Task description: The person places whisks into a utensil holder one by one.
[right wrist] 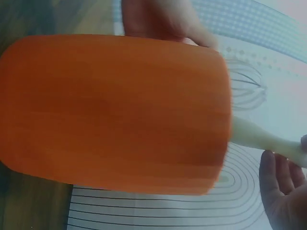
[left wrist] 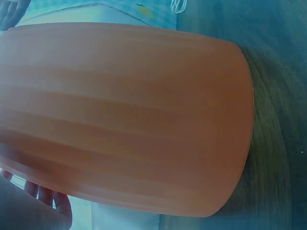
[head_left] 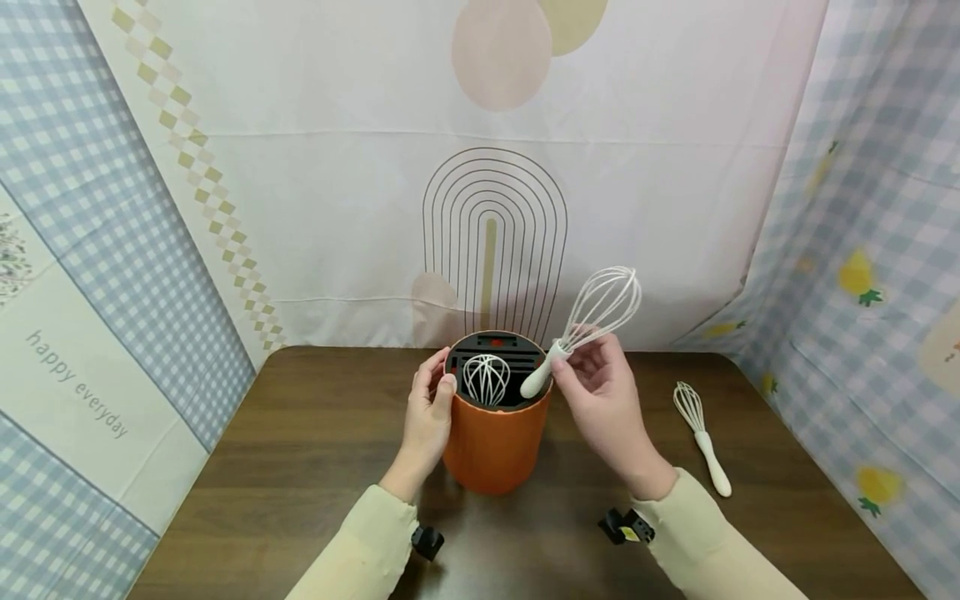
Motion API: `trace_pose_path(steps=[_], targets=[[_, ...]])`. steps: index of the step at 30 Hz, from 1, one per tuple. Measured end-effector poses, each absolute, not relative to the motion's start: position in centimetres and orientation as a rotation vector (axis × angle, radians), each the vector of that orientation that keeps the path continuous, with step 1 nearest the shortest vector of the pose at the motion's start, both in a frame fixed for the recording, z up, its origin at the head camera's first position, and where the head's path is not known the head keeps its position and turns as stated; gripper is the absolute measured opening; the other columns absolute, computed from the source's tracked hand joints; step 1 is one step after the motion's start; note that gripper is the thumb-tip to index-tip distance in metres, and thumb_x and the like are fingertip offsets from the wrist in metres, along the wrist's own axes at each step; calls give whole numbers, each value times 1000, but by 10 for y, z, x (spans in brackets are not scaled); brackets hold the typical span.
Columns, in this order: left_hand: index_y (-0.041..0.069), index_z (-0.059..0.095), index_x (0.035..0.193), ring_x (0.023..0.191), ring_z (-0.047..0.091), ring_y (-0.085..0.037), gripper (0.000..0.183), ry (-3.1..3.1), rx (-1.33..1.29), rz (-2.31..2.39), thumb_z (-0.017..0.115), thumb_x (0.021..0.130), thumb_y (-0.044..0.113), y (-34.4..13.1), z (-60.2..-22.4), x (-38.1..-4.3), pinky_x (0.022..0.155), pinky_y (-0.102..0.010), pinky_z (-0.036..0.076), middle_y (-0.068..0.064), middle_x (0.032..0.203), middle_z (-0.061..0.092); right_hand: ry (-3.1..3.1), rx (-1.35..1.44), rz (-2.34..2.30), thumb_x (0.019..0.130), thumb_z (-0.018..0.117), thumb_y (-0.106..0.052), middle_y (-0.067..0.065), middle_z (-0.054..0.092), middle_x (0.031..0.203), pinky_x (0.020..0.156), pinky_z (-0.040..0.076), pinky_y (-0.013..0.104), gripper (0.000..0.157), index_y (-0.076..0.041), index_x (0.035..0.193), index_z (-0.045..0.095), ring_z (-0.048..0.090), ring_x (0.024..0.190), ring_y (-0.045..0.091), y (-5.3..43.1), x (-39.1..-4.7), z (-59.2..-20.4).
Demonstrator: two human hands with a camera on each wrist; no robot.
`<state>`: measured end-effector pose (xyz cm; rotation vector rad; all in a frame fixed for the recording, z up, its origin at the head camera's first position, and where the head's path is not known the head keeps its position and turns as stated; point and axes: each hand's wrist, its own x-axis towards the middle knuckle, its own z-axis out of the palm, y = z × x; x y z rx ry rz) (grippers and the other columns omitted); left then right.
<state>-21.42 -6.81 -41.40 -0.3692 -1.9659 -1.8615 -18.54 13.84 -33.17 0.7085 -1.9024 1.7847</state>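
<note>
An orange utensil holder (head_left: 493,450) with a black slotted insert (head_left: 510,343) stands upright on the table. My left hand (head_left: 429,417) grips its left side near the rim, the thumb at the front. In the holder sits one whisk, its white wire head (head_left: 486,379) showing above the insert and its handle hidden. My right hand (head_left: 606,396) pinches a second white whisk (head_left: 570,342) where handle meets wires. That whisk tilts, wires up to the right, its handle end over the right part of the holder's opening. In the right wrist view its handle (right wrist: 249,133) is partly behind the holder.
A smaller white whisk (head_left: 702,437) lies on the brown wooden table (head_left: 300,492), right of my right hand. A printed cloth (head_left: 337,208) hangs behind the table, and checked cloths (head_left: 885,208) hang at the sides.
</note>
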Motion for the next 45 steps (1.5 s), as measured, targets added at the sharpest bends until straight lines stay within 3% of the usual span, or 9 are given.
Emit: trace_pose_path(steps=[7, 15, 19, 26, 31, 36, 45], targets=[[5, 43, 129, 102, 46, -22, 39, -1951, -357, -1869, 45, 92, 13, -68, -415, -214, 87, -35, 37, -18, 117, 46, -2047, 912, 1448, 79, 58, 7, 13, 54, 98, 68, 50, 32, 37, 4, 112, 44, 59, 82, 25, 120, -190, -347], [4, 44, 129, 106, 45, -28, 39, -1958, -346, -1866, 45, 91, 11, -66, -414, -214, 88, -34, 36, -20, 119, 44, -2174, 985, 1210, 80, 60, -7, -1, 51, 103, 68, 49, 24, 32, -10, 110, 49, 57, 86, 11, 120, -210, -371], [5, 44, 129, 108, 44, -28, 38, -1962, -343, -1859, 45, 91, 12, -67, -413, -214, 89, -36, 36, -19, 120, 44, -2204, 979, 1234, 80, 59, -8, 0, 50, 103, 69, 49, 24, 31, -8, 109, 47, 57, 87, 9, 120, -210, -369], [5, 43, 129, 103, 45, -22, 39, -1968, -351, -1860, 45, 91, 13, -67, -414, -214, 86, -35, 37, -19, 118, 45, -2224, 977, 1284, 76, 59, 6, 14, 49, 98, 69, 50, 32, 33, 4, 103, 42, 58, 82, 22, 115, -195, -347], [5, 43, 130, 104, 45, -23, 39, -1970, -355, -1856, 45, 91, 14, -68, -414, -214, 86, -36, 38, -19, 118, 45, -2310, 953, 1291, 74, 62, 6, 16, 52, 99, 66, 50, 37, 44, 5, 110, 37, 59, 79, 24, 117, -190, -341], [5, 43, 129, 105, 45, -23, 39, -1980, -344, -1840, 45, 91, 12, -68, -413, -214, 87, -38, 38, -18, 119, 45, -2333, 996, 1313, 76, 64, 0, 16, 50, 110, 72, 49, 35, 55, 0, 121, 33, 60, 86, 22, 124, -202, -355], [6, 43, 130, 103, 45, -22, 39, -1976, -363, -1868, 45, 92, 14, -68, -414, -214, 86, -38, 38, -18, 118, 45, -2387, 942, 1135, 77, 67, -17, 3, 56, 102, 67, 47, 26, 63, -17, 129, 31, 56, 86, 15, 136, -213, -367]])
